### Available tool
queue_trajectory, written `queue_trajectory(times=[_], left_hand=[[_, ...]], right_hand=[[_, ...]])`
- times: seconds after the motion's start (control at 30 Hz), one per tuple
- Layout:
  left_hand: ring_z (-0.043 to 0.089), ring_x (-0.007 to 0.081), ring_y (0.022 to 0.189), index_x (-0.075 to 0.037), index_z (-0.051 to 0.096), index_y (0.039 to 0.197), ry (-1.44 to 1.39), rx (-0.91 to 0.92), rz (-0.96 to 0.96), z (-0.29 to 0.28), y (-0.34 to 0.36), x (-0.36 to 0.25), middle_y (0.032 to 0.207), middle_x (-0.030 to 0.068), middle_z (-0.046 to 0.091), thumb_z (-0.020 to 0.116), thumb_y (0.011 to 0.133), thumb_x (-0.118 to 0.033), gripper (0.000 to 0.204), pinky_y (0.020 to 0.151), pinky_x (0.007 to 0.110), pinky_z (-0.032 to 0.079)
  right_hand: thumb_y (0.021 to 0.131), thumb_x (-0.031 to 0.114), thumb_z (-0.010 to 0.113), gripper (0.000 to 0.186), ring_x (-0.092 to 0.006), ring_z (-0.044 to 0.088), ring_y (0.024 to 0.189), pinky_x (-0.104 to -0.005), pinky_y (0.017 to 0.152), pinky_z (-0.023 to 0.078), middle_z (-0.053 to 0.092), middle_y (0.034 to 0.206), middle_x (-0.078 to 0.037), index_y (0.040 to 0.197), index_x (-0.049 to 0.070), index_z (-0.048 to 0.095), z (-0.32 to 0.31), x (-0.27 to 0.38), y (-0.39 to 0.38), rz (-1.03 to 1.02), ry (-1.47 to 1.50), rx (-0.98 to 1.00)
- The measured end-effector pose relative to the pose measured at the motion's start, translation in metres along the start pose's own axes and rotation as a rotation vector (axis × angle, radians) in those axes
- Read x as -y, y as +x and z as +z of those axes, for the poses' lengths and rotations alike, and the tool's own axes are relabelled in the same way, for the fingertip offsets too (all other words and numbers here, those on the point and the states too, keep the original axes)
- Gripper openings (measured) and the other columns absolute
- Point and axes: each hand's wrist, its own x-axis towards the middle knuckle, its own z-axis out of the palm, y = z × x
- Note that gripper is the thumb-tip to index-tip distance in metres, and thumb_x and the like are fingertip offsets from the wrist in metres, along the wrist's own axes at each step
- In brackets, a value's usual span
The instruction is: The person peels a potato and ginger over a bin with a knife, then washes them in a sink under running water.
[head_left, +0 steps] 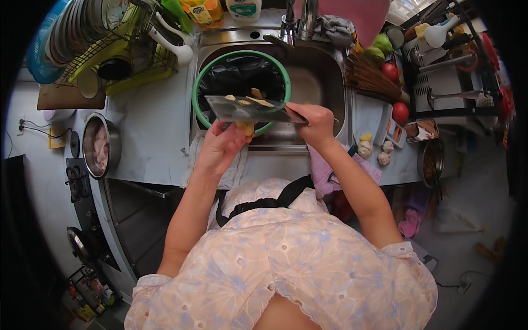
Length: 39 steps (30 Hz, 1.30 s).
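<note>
My right hand (318,122) is wrapped round the handle of a cleaver (250,113), whose wide blade points left above a green-rimmed bin (287,82). Tan peel scraps (258,101) cling to the blade. Below the blade, my left hand (216,147) pinches a small yellow piece, apparently peeled ginger (246,128); the fingers and blade hide part of it. A black bag (236,74) lines the bin, which stands over the left part of the steel sink (319,82).
A steel pot of raw meat (101,146) stands left, below a dish rack (124,60). The faucet (287,27) rises behind the sink. Garlic bulbs (365,148), tomatoes (400,113) and a utensil rack (459,71) are at the right. A cloth (220,165) lies at the front edge.
</note>
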Motion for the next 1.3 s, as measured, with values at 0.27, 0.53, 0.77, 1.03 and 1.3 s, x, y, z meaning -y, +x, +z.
queue_trajectory(times=[0.27, 0.53, 0.77, 1.03, 1.3], left_hand=[[0.058, 0.0265, 0.108, -0.005, 0.035, 0.134, 0.133, -0.154, 0.047, 0.004, 0.004, 0.004, 0.120, 0.0175, 0.055, 0.058, 0.088, -0.020, 0.053, 0.092, 0.039, 0.049], [0.058, 0.0235, 0.104, -0.003, 0.038, 0.130, -0.178, 0.022, 0.045, 0.005, -0.006, 0.003, 0.121, 0.0138, 0.053, 0.056, 0.088, -0.024, 0.049, 0.090, 0.035, 0.051], [0.055, 0.0258, 0.109, -0.004, 0.048, 0.123, 0.027, -0.031, -0.020, 0.011, 0.001, 0.001, 0.121, 0.0131, 0.054, 0.070, 0.078, -0.014, 0.051, 0.092, 0.038, 0.048], [0.054, 0.0293, 0.113, -0.006, 0.039, 0.133, -0.356, 0.053, -0.004, -0.005, 0.009, 0.019, 0.127, 0.0189, 0.049, 0.053, 0.090, -0.031, 0.052, 0.096, 0.042, 0.047], [0.053, 0.0276, 0.113, -0.001, 0.034, 0.135, -0.537, 0.205, -0.003, 0.014, -0.011, 0.003, 0.127, 0.0185, 0.048, 0.056, 0.088, -0.022, 0.056, 0.096, 0.036, 0.046]], right_hand=[[0.054, 0.004, 0.069, 0.043, -0.0256, 0.057, 0.057, -0.0352, 0.050, 0.043, 0.057, 0.063, -0.007, 0.096, 0.009, 0.065, -0.015, 0.046, 0.009, -0.169, 0.084, 0.079], [0.064, 0.005, 0.070, 0.030, -0.0249, 0.054, 0.052, -0.0338, 0.047, 0.041, 0.056, 0.060, -0.008, 0.094, 0.008, 0.067, -0.012, 0.038, 0.011, -0.186, 0.044, 0.041], [0.072, 0.006, 0.068, 0.016, -0.0267, 0.057, 0.054, -0.0334, 0.049, 0.043, 0.059, 0.063, -0.012, 0.088, 0.007, 0.069, -0.004, 0.009, -0.002, 0.011, 0.035, -0.006], [0.068, 0.005, 0.071, 0.026, -0.0240, 0.052, 0.049, -0.0333, 0.045, 0.038, 0.053, 0.057, -0.007, 0.094, 0.008, 0.067, -0.012, 0.058, 0.005, -0.145, 0.079, 0.019], [0.055, 0.001, 0.067, 0.041, -0.0252, 0.057, 0.059, -0.0356, 0.050, 0.042, 0.056, 0.063, -0.007, 0.096, 0.008, 0.064, -0.009, 0.044, 0.005, -0.157, 0.010, 0.075]])
